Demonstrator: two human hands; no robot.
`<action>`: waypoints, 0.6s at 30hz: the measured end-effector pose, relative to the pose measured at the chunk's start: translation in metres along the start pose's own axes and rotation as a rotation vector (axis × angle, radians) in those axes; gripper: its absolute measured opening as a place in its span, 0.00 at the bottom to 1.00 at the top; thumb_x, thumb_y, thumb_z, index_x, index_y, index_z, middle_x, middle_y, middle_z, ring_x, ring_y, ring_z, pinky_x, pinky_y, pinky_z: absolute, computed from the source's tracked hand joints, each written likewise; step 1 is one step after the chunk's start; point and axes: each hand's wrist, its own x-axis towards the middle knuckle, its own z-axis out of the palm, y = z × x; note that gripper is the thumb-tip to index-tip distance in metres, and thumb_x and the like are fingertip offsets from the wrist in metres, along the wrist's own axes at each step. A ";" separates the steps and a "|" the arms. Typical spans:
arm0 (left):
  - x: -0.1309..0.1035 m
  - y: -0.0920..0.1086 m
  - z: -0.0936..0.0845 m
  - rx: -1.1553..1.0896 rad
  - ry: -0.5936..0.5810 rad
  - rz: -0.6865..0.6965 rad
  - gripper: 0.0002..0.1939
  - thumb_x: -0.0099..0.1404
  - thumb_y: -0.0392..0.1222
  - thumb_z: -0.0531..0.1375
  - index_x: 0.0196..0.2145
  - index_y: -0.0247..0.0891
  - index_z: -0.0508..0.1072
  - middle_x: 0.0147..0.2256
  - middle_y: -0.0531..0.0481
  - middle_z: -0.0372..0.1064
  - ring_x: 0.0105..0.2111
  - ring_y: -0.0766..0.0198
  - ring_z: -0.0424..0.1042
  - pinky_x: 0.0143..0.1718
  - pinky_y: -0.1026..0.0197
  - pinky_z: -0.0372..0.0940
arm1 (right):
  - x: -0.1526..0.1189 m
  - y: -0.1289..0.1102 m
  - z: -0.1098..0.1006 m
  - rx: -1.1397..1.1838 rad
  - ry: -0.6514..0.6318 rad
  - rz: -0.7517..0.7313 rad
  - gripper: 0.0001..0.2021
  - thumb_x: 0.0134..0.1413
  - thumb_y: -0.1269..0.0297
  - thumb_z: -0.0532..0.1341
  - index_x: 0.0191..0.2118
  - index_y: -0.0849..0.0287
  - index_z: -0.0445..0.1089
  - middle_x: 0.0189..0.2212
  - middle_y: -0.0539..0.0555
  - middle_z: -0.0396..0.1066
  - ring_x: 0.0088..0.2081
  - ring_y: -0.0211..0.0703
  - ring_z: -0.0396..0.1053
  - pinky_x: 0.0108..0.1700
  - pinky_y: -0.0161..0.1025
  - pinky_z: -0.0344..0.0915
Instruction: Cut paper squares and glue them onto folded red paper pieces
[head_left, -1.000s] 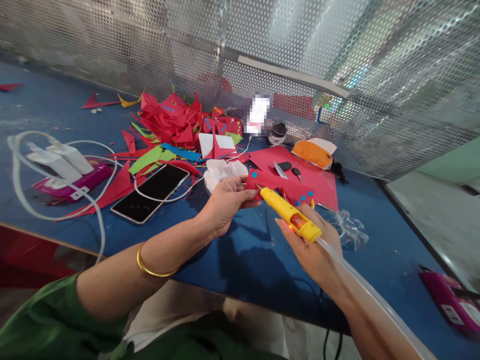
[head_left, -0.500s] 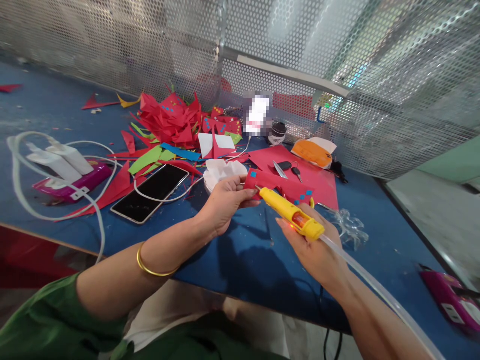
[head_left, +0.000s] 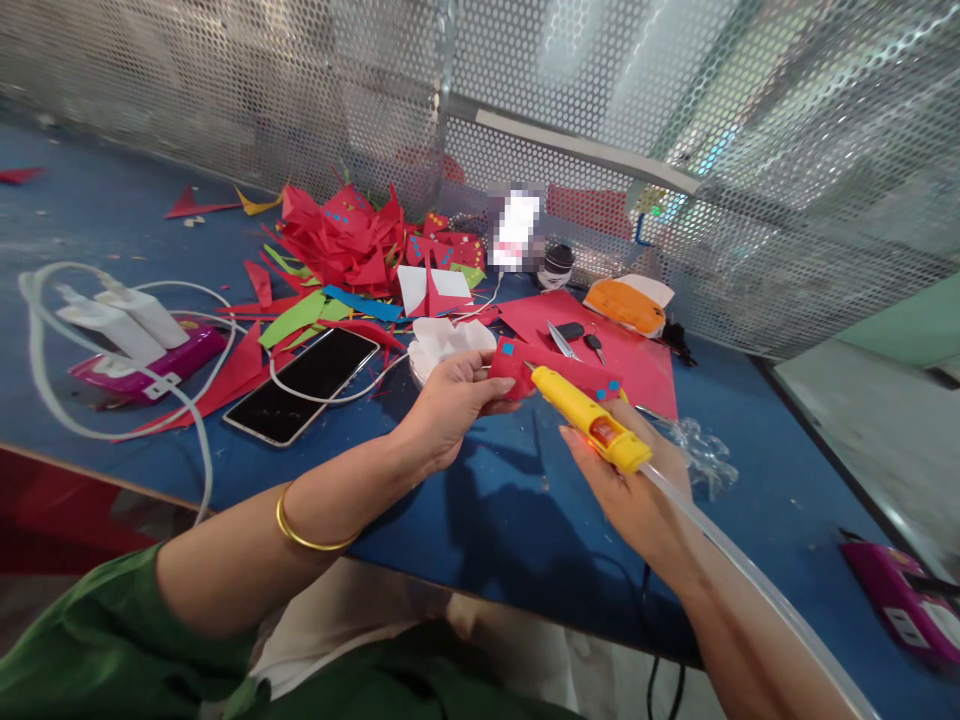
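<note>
Red blue-squared paper (head_left: 519, 362) pinched in my left fingers (head_left: 496, 387), yellow glue gun (head_left: 586, 413) clamped in right fingers (head_left: 588, 463), handle hidden from me

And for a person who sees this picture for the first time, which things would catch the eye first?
Probably the yellow glue gun near the middle, held in the right fingers, with its nozzle close to the red strip in the left fingers. After that, perhaps the heap of red paper at the back of the blue table, and the bright, blurred screen to its right.
</note>
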 end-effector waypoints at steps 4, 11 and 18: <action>-0.001 0.002 0.001 0.015 0.016 0.000 0.09 0.59 0.25 0.63 0.37 0.34 0.77 0.32 0.50 0.79 0.29 0.69 0.76 0.31 0.67 0.73 | 0.001 0.003 -0.005 0.085 -0.045 0.049 0.13 0.62 0.53 0.58 0.30 0.56 0.65 0.24 0.49 0.68 0.23 0.38 0.65 0.25 0.36 0.59; -0.002 0.003 0.002 0.052 0.016 0.013 0.10 0.60 0.25 0.62 0.39 0.33 0.77 0.32 0.48 0.79 0.30 0.66 0.78 0.30 0.68 0.73 | 0.006 0.008 -0.034 0.645 -0.205 0.255 0.16 0.62 0.49 0.58 0.35 0.57 0.73 0.19 0.49 0.68 0.20 0.37 0.64 0.21 0.34 0.58; -0.003 0.008 0.001 0.107 -0.006 -0.017 0.07 0.64 0.26 0.59 0.38 0.31 0.76 0.35 0.43 0.80 0.31 0.64 0.80 0.28 0.69 0.73 | 0.004 0.052 -0.053 0.495 0.101 0.541 0.17 0.56 0.47 0.63 0.37 0.58 0.73 0.22 0.49 0.68 0.22 0.36 0.63 0.23 0.34 0.58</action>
